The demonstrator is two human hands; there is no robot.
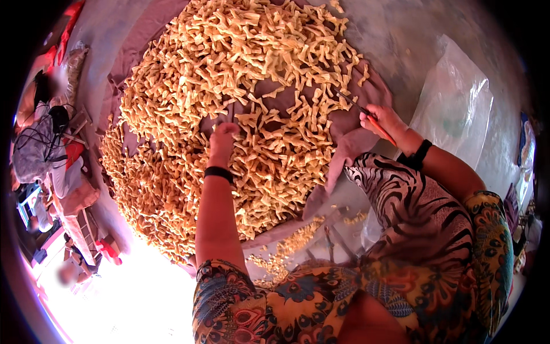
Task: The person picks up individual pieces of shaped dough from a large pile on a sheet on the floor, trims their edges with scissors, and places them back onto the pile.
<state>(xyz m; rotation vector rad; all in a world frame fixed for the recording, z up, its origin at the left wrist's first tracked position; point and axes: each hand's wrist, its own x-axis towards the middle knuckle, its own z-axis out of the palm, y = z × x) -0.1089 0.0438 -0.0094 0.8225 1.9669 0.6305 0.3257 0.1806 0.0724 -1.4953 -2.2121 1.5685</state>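
Observation:
A wide heap of yellowish, knobbly, partly forked pieces (229, 69) lies spread on a dull pink cloth (375, 86). My left hand (222, 137) is over the middle of the heap, its fingers curled closed beside a gap where cloth shows. Whatever those fingers hold, if anything, is too small to make out. To the right of the heap, my right hand (385, 121) is wrapped round a slim tool with an orange handle (382, 131). Its long, thin, dark front part points up and left toward the pieces; its exact kind cannot be told.
Clear plastic sheeting (455, 94) lies on the grey floor at the right. Small yellow bits (281, 258) are scattered in front of me, below the cloth's near edge. At the far left, other people sit near a wooden frame (86, 229). Glaring light washes out the lower left.

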